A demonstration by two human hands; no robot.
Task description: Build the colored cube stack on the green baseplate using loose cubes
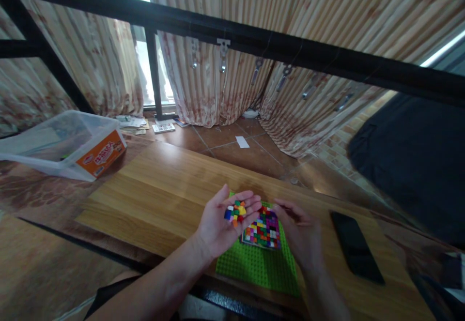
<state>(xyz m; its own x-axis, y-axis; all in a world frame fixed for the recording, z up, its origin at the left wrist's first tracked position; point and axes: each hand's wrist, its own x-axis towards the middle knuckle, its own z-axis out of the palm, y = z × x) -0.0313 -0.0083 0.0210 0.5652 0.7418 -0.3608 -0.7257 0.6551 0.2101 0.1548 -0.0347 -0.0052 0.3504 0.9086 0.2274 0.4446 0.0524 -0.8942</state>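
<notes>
My left hand (221,224) is palm up with its fingers stretched out, carrying a small heap of loose coloured toy bricks (238,211). Beneath its fingertips lies a block of tightly packed multicoloured bricks (262,231), which stands on a green studded baseplate (261,267). At the right upper edge of that block is my right hand (300,229), with thumb and fingers bent close together. What its fingertips hold, if anything, is too small to make out. Part of the block's upper left is hidden behind the left hand.
A wooden table (152,190) carries the baseplate, and a black phone (356,246) lies at its right. Left of the table stands a clear plastic bin (69,142) with an orange label. A dark metal bar (254,40) crosses in front of the curtains.
</notes>
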